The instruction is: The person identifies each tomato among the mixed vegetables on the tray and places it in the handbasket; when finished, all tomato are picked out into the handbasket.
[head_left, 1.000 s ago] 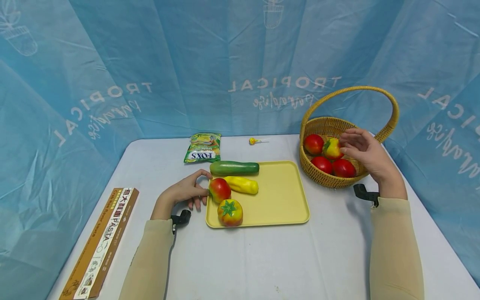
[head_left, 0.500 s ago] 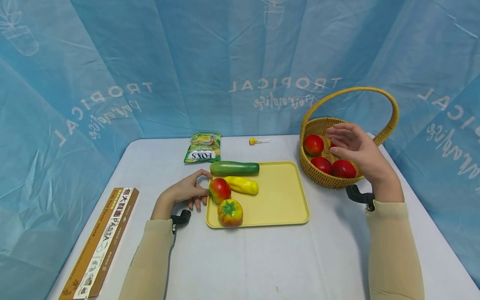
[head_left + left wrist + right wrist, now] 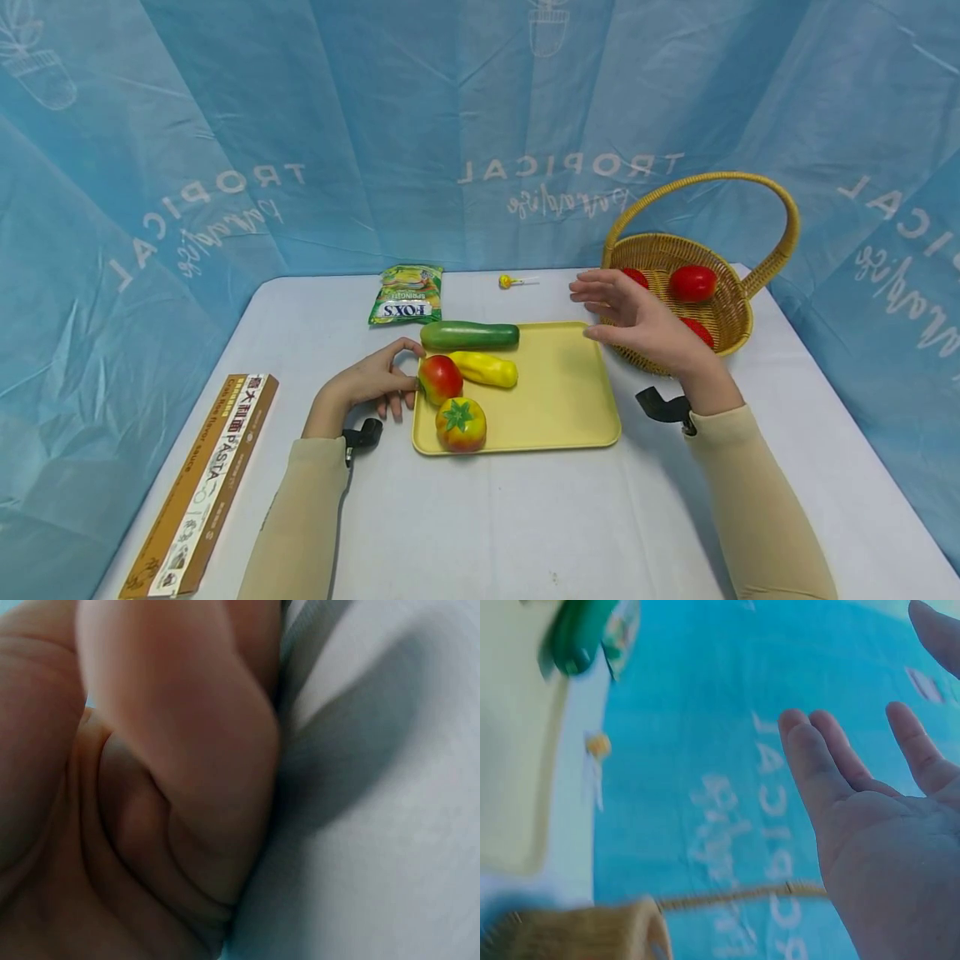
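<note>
So, the hands first. Our right hand (image 3: 637, 321) is spread pretty wide, fingers nearly straight, thumb well apart, holding nothing. It hangs around the far right corner of the yellow tray (image 3: 555, 408), partly covering the wicker basket (image 3: 733, 304). Our left hand (image 3: 371, 379) is at the tray's left edge, thumb and index bent into a narrow curve right by the red fruit (image 3: 441, 379). Touching or actually pinching it? We honestly can't tell.

The head cam gives us the back of the right hand; the right wrist cam shows its bare palm instead, plus the basket's rim. The left wrist cam is mostly blurry palm and curled fingers with a shadow on the table (image 3: 525, 533), while the fruit itself shows up in the head view.

Containers: the red fruit sits along the tray's left edge, with a tomato-like fruit (image 3: 461, 425) in the near left corner, a yellow vegetable (image 3: 487, 369) just beside it toward the middle, and a green cucumber (image 3: 470, 336) lying along the far edge. In the basket, near the table's far right corner, we can see three red fruits (image 3: 693, 283), two partly hidden.
</note>
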Demonstrator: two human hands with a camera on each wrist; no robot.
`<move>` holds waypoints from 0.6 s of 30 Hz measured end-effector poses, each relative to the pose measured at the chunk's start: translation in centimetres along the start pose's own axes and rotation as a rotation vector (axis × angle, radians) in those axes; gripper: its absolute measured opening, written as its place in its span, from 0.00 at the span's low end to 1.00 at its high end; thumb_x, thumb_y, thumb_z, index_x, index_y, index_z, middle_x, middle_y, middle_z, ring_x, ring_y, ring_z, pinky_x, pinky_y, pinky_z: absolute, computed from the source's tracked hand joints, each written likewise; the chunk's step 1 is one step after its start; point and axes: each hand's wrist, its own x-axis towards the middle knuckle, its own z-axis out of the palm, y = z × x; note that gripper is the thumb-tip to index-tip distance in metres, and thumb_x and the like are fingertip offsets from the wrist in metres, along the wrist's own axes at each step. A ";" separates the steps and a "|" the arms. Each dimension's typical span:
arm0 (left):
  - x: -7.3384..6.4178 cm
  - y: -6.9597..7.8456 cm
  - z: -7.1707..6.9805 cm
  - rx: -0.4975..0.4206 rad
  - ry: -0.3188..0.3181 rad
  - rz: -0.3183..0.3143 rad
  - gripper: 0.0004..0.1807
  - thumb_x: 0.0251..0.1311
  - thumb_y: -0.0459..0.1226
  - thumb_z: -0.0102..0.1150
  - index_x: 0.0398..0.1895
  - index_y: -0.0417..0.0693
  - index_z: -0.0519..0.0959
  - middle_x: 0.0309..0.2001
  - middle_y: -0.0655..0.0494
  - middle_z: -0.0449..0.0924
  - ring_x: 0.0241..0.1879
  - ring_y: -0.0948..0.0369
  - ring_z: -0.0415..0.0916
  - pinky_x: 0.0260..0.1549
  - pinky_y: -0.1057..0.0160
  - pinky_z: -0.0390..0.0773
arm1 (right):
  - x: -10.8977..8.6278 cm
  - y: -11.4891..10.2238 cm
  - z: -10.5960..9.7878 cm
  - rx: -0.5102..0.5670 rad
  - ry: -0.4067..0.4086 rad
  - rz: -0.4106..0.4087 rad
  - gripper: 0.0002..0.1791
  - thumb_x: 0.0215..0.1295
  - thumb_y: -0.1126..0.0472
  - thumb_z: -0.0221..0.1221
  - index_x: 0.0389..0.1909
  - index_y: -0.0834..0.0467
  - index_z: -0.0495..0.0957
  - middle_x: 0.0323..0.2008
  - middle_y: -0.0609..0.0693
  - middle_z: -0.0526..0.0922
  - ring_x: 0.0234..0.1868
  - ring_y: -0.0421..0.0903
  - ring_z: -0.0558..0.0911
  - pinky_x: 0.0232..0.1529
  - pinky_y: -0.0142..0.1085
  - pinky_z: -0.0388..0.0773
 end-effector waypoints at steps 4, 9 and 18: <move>0.0 0.0 0.0 0.002 0.001 -0.003 0.31 0.68 0.42 0.63 0.70 0.59 0.61 0.32 0.46 0.90 0.19 0.56 0.84 0.18 0.65 0.82 | 1.0 0.4 2.4 -0.025 -0.094 0.029 0.38 0.71 0.65 0.66 0.79 0.56 0.61 0.76 0.55 0.69 0.78 0.56 0.70 0.82 0.50 0.64; 0.1 -0.1 0.0 0.003 0.000 0.000 0.31 0.68 0.42 0.63 0.70 0.59 0.61 0.33 0.46 0.90 0.19 0.55 0.85 0.18 0.64 0.82 | 1.9 1.4 5.0 -0.049 -0.222 0.047 0.37 0.72 0.62 0.66 0.78 0.53 0.62 0.76 0.59 0.69 0.78 0.58 0.70 0.80 0.62 0.63; 0.1 -0.1 0.0 0.009 0.001 0.006 0.31 0.69 0.42 0.63 0.70 0.59 0.61 0.32 0.46 0.90 0.19 0.56 0.85 0.18 0.64 0.83 | 2.5 2.4 8.1 -0.020 -0.350 0.050 0.39 0.70 0.63 0.68 0.77 0.50 0.63 0.77 0.64 0.67 0.78 0.61 0.69 0.81 0.59 0.62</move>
